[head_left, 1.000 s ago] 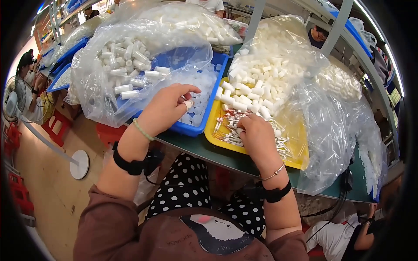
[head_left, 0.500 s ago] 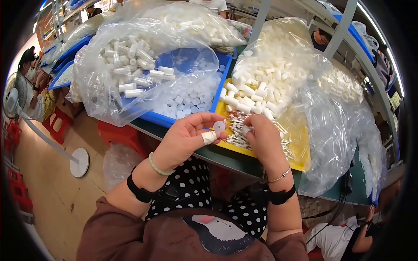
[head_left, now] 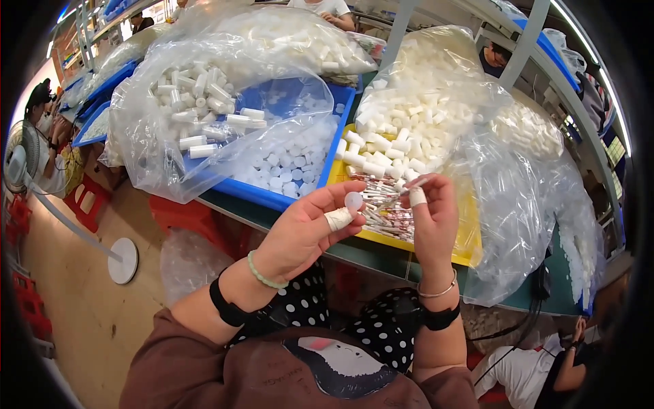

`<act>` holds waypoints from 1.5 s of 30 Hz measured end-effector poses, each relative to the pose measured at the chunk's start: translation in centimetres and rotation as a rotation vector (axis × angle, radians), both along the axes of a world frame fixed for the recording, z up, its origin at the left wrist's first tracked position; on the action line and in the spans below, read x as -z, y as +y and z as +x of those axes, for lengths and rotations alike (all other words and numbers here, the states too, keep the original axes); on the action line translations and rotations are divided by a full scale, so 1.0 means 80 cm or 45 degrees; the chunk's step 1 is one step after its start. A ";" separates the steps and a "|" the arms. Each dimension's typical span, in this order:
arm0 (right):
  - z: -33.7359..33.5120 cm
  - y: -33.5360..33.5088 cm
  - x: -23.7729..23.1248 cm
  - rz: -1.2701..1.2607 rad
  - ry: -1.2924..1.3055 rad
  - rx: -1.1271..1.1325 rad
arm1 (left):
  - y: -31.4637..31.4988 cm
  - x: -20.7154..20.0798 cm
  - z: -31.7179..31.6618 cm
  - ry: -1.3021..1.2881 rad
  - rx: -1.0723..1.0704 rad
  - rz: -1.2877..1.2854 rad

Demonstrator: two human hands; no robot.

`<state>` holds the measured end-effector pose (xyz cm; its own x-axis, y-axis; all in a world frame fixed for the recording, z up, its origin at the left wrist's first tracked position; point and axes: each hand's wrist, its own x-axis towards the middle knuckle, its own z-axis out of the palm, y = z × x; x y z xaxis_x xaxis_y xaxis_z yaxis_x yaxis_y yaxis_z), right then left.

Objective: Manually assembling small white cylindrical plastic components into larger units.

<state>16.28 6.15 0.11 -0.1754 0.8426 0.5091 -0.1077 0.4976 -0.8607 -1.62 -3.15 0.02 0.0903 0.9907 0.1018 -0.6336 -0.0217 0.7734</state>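
A small translucent white round cap (head_left: 353, 200) is pinched between the taped thumb and fingertips of my left hand (head_left: 306, 225). My right hand (head_left: 436, 211), its thumb taped too, is closed on a thin pale rod (head_left: 417, 184), whose far end is blurred. Beneath both hands, a yellow tray (head_left: 470, 245) carries a heap of thin rods (head_left: 388, 211) with white and reddish parts. The cap and the rod are apart.
Left of the yellow tray stands a blue tray (head_left: 269, 198) with many loose white caps (head_left: 289, 174). Clear plastic bags spill white cylinders (head_left: 204, 92) and cream-white tubes (head_left: 422, 102). A metal post (head_left: 523, 48) rises at right. A white fan (head_left: 24, 160) and red stools (head_left: 88, 203) stand leftward.
My right hand has lifted and turned up from the rod heap, with a thin rod now showing in its fingers. My left hand has shifted slightly right, and the cap in it has turned.
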 end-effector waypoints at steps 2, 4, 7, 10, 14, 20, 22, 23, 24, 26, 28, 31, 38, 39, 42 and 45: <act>0.006 -0.011 0.000 -0.054 0.104 -0.018 | 0.004 0.003 0.004 -0.072 0.076 -0.067; 0.013 -0.021 0.002 -0.104 0.104 0.056 | 0.006 0.004 0.012 -0.143 0.152 -0.134; 0.016 -0.023 0.006 -0.079 0.178 0.060 | 0.007 0.007 0.030 -0.218 0.127 -0.161; 0.020 -0.015 0.011 -0.108 0.136 0.074 | 0.010 0.016 0.031 -0.231 0.112 -0.183; 0.029 -0.006 0.018 -0.069 0.014 0.126 | 0.009 0.014 0.027 -0.199 0.080 -0.222; 0.029 -0.036 0.008 0.053 0.213 0.238 | 0.011 0.021 0.029 -0.289 0.162 -0.194; 0.027 -0.058 0.009 0.130 0.252 0.161 | 0.009 0.015 0.033 -0.393 0.241 -0.276; 0.026 -0.065 0.012 0.160 0.225 0.143 | 0.007 0.014 0.035 -0.427 0.265 -0.273; 0.024 -0.071 0.015 0.163 0.224 0.144 | 0.009 0.022 0.036 -0.427 0.267 -0.270; 0.020 -0.080 0.018 0.275 0.245 0.116 | 0.012 0.039 0.038 -0.586 0.397 -0.157; 0.020 -0.081 0.018 0.294 0.238 0.093 | 0.009 0.033 0.040 -0.463 0.323 -0.198; 0.021 -0.082 0.018 0.331 0.263 0.078 | 0.005 0.025 0.043 -0.038 0.130 -0.086; 0.023 -0.084 0.029 0.318 0.147 0.051 | -0.002 0.022 0.046 0.319 -0.036 0.081; 0.024 -0.083 0.031 0.310 0.118 0.041 | -0.002 0.021 0.047 0.320 -0.034 0.083; 0.023 -0.084 0.033 0.291 0.163 0.104 | -0.004 0.022 0.048 0.343 -0.052 0.122; 0.026 -0.082 0.034 0.366 0.059 0.149 | -0.003 0.023 0.046 0.417 -0.075 0.176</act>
<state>18.36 -0.39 -2.62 -0.0568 0.6758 0.7349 -0.0712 0.7314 -0.6782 2.04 -3.35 -1.85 0.0836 0.9740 0.2105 -0.3471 -0.1695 0.9224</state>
